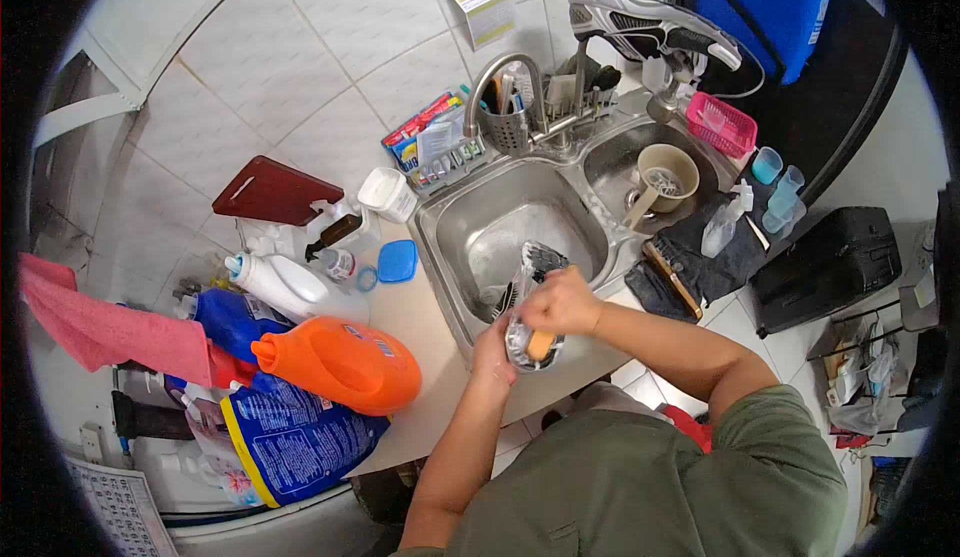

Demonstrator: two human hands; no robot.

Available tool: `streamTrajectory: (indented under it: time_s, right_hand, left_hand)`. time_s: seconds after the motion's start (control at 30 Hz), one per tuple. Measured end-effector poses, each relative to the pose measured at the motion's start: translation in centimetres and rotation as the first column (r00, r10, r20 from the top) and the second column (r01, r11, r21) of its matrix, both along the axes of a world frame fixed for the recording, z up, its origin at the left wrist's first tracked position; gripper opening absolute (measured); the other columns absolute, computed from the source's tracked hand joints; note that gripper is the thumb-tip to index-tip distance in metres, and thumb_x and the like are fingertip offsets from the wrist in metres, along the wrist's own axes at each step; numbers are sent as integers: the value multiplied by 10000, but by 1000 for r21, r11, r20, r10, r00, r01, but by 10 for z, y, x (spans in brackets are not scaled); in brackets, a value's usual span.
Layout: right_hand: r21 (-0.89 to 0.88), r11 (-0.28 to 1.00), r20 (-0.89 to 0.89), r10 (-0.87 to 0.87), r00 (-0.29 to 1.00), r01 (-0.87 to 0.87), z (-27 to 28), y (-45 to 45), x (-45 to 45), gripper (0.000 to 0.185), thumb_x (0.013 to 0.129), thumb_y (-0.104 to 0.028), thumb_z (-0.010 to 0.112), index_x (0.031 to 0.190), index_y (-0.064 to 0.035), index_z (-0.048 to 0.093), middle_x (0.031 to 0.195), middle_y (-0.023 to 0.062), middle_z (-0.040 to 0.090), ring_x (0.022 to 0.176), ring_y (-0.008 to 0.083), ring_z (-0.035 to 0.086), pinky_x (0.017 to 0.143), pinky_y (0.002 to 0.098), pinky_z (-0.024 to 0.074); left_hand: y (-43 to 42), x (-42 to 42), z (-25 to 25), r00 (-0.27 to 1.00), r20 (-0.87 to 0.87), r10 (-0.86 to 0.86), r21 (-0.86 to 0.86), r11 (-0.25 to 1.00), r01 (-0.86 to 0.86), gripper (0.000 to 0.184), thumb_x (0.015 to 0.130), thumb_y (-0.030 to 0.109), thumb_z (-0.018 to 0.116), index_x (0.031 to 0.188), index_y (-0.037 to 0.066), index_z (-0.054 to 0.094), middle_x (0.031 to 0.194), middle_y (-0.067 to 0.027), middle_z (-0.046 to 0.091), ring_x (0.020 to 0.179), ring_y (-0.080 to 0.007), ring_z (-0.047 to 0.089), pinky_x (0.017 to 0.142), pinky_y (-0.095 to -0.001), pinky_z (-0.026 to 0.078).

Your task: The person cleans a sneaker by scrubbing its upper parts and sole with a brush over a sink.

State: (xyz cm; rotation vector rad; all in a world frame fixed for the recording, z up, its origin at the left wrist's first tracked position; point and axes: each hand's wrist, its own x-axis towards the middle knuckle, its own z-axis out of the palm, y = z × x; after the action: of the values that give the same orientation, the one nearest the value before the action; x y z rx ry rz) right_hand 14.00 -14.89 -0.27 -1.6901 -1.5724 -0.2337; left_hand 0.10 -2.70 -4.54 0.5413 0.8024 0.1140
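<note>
A soapy black-and-grey shoe [518,340] is over the near edge of the left sink basin [515,219], white suds on it. My left hand [493,349] grips it from the left side. My right hand [563,302] is closed over the shoe, and a yellow-orange brush [540,345] sticks out below its fingers, against the suds. Some black-and-white strands, perhaps laces, show in the basin beside the shoe.
The right basin holds a beige dipper [668,172]. A faucet [505,62] rises behind the sinks. Another shoe [655,32] rests behind right. An orange bottle [350,365] and white bottle [295,287] stand left. A spray bottle [722,227] and wooden brush [673,279] lie on dark cloth.
</note>
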Motion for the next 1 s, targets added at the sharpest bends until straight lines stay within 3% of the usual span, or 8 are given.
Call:
streamTrajectory:
  time_s: [0.1, 0.13, 0.27, 0.6, 0.7, 0.83, 0.87, 1.0]
  right_hand:
    - [-220, 906, 160, -331, 930, 361, -25, 5, 40, 258, 811, -377, 621, 606, -229, 670, 601, 36, 641, 536, 277, 638, 526, 421, 515]
    - [-348, 866, -187, -440, 878, 360, -20, 3, 48, 298, 823, -381, 619, 573, -221, 652, 584, 41, 634, 524, 283, 630, 530, 423, 512]
    - [-69, 997, -62, -29, 998, 25, -4, 2, 4, 271, 821, -328, 664, 588, -190, 667, 626, 53, 654, 503, 270, 618, 463, 414, 493]
    - [-395, 833, -169, -480, 861, 387, -44, 5, 51, 273, 823, -411, 637, 638, -227, 718, 584, 68, 641, 561, 302, 644, 600, 402, 541]
    - [-192, 980, -56, -55, 997, 44, -1, 0, -3, 317, 858, -393, 607, 609, -224, 705, 567, 64, 630, 532, 295, 629, 554, 403, 536]
    - [-285, 869, -185, -464, 866, 404, -33, -1, 52, 302, 833, -342, 627, 572, -191, 652, 563, 75, 620, 495, 309, 606, 501, 405, 520]
    - [-240, 872, 260, -366, 894, 427, -40, -1, 45, 310, 826, -352, 620, 564, -188, 638, 552, 78, 608, 512, 303, 618, 499, 415, 518]
    - [-169, 972, -27, -171, 985, 164, -15, -1, 14, 279, 776, -358, 640, 559, -184, 613, 536, 75, 584, 522, 302, 630, 484, 436, 509]
  left_hand:
    - [0, -8, 3, 999, -23, -29, -58, 998, 28, 349, 1019, 217, 440, 1244, -20, 565, 1162, -160, 672, 1026, -294, 677, 901, -445, 555]
    - [2, -5, 5, 999, -17, -31, -80, 996, 29, 349, 1018, 213, 439, 1245, -21, 564, 1168, -164, 669, 1029, -299, 675, 904, -450, 554]
    - [8, 0, 6, 997, -20, -80, -47, 996, 79, 360, 1019, 214, 434, 1256, -26, 561, 1177, -178, 664, 1042, -303, 672, 916, -452, 551]
    - [13, -4, -5, 997, 24, -77, -90, 993, 79, 333, 1005, 201, 487, 1224, -29, 586, 1123, -143, 684, 1000, -265, 683, 874, -429, 565]
    - [10, -4, 3, 996, 8, -84, -58, 995, 84, 330, 1007, 197, 477, 1215, -32, 593, 1117, -146, 692, 981, -269, 692, 861, -418, 570]
    - [14, -6, -6, 994, 54, -92, -104, 990, 97, 330, 997, 212, 515, 1210, -26, 598, 1102, -138, 691, 975, -257, 690, 851, -407, 572]
    - [16, -3, -5, 993, 59, -103, -77, 991, 108, 328, 998, 211, 510, 1209, -24, 600, 1103, -139, 692, 974, -257, 691, 854, -404, 571]
    - [17, -8, -8, 987, 49, -156, -41, 987, 158, 320, 1002, 200, 493, 1203, -21, 606, 1107, -137, 696, 974, -255, 693, 866, -391, 566]
